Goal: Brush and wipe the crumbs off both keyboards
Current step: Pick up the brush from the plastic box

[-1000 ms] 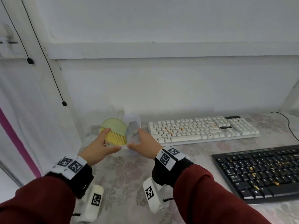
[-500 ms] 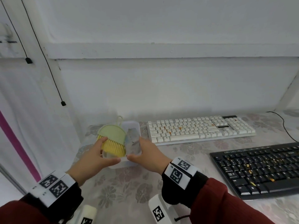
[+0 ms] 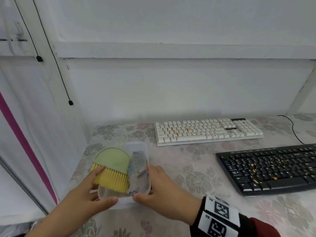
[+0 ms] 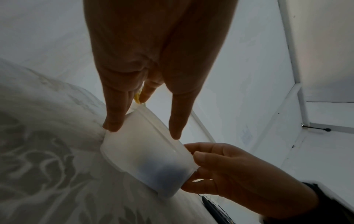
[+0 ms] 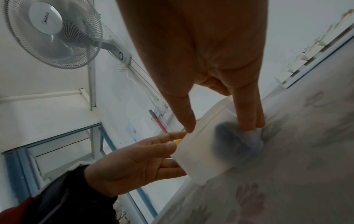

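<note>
Floral tablecloth (image 3: 196,170) — 2 hands on tub (image 3: 136,146)

the floral-clothed table (image 3: 196,170) bore a clear container (image 3: 136,147) at nine o'clock, white keyboard (image 3: 206,130) at one, black keyboard (image 3: 270,168) at three.

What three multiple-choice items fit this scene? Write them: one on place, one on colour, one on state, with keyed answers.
1. Where does the brush lie?
A. on the black keyboard
B. in the translucent container
C. on the floor

2. What colour are the brush's bristles?
A. yellow
B. red
C. black

3. What is the state of the white keyboard?
A. orange crumbs on its keys
B. upside down
C. covered by the cloth

Answers: 1 B, the brush rests over the container between the left hand and right hand; 2 A, yellow below a green back; 3 A, orange specks show among the keys.
</note>
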Motion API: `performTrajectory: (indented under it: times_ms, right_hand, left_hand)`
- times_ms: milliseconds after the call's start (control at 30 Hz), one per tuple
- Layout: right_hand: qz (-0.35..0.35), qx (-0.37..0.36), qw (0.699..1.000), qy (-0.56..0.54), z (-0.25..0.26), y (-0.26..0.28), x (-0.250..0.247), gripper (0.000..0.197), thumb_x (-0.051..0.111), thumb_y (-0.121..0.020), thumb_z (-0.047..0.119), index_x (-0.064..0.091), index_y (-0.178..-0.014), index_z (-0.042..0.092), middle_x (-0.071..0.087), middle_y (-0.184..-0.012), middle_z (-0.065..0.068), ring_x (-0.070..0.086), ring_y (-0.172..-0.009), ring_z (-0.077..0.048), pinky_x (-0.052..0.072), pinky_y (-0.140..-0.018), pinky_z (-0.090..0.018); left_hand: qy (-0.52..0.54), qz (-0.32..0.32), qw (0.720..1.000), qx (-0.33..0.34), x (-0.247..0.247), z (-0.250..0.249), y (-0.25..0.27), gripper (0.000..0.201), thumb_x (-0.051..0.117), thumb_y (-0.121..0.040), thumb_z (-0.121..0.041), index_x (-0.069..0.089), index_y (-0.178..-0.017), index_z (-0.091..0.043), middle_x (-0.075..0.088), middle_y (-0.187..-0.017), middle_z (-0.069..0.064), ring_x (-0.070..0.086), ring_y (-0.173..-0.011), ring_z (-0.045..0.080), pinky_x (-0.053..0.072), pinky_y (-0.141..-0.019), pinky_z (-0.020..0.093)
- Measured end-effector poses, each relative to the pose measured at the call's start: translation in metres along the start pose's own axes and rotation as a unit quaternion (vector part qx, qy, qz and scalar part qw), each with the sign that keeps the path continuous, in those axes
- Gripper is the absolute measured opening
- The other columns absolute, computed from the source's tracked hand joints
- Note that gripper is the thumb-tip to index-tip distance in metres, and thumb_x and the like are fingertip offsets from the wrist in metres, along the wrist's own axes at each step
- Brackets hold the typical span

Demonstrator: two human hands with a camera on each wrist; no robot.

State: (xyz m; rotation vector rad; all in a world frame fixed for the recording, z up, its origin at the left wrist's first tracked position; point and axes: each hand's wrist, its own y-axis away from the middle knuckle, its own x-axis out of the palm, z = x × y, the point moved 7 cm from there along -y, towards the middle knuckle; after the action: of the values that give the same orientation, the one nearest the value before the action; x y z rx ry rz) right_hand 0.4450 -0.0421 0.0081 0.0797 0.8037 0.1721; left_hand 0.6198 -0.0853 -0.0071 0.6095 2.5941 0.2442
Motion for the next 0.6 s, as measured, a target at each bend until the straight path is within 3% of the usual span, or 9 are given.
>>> performTrajectory:
  times_ms: [100,200,333,467,600]
  right_hand:
    - [0.033,-0.008,0.999,0.004,0.004,0.016,0.006,0.059,0.057,-0.089,0.040,0.029,-0.137,0.019,0.036,-0.126,-0.002,0.041,-0.114,-0.017,0.040,-0.097,-0.030]
    - [0.037,-0.012,0.999,-0.003,0.005,0.028,0.009,0.059,0.057,-0.089,0.040,0.028,-0.137,0.021,0.034,-0.128,0.001,0.039,-0.115,-0.013,0.039,-0.098,-0.028]
    - [0.058,-0.006,0.998,-0.006,0.005,0.037,0.016,0.074,0.056,-0.090,0.041,0.014,-0.148,0.022,0.027,-0.138,0.002,0.038,-0.123,-0.014,0.038,-0.105,-0.030]
    - [0.086,0.012,0.996,0.017,0.007,0.044,0.012,0.073,0.057,-0.089,0.046,0.019,-0.146,0.020,0.026,-0.141,0.003,0.045,-0.121,-0.014,0.040,-0.103,-0.031]
    - [-0.006,0.002,0.997,0.071,0.027,0.021,-0.028,0.058,0.055,-0.093,0.038,0.035,-0.139,0.011,0.038,-0.135,-0.004,0.047,-0.116,-0.019,0.038,-0.095,-0.027]
  left_hand:
    - [0.001,-0.001,1.000,-0.002,0.003,0.005,0.015,0.112,0.080,-0.016,-0.072,0.035,-0.119,-0.064,0.058,-0.116,-0.009,0.069,-0.093,0.006,0.050,-0.087,0.025]
    - [0.011,-0.005,1.000,0.000,0.006,0.007,0.028,0.114,0.080,-0.014,-0.072,0.036,-0.118,-0.064,0.066,-0.110,-0.007,0.071,-0.087,0.004,0.049,-0.089,0.029]
    - [-0.002,-0.001,1.000,0.003,0.008,0.011,0.036,0.114,0.079,-0.014,-0.075,0.036,-0.118,-0.064,0.066,-0.112,-0.005,0.071,-0.087,0.005,0.049,-0.096,0.034]
    - [0.011,-0.006,1.000,0.010,0.008,0.015,0.039,0.113,0.082,-0.014,-0.072,0.039,-0.119,-0.062,0.067,-0.114,-0.004,0.072,-0.089,0.008,0.049,-0.096,0.037]
    - [0.045,-0.002,0.999,0.017,0.010,0.014,0.040,0.114,0.084,-0.013,-0.068,0.040,-0.118,-0.062,0.067,-0.113,-0.004,0.072,-0.090,0.010,0.050,-0.095,0.037]
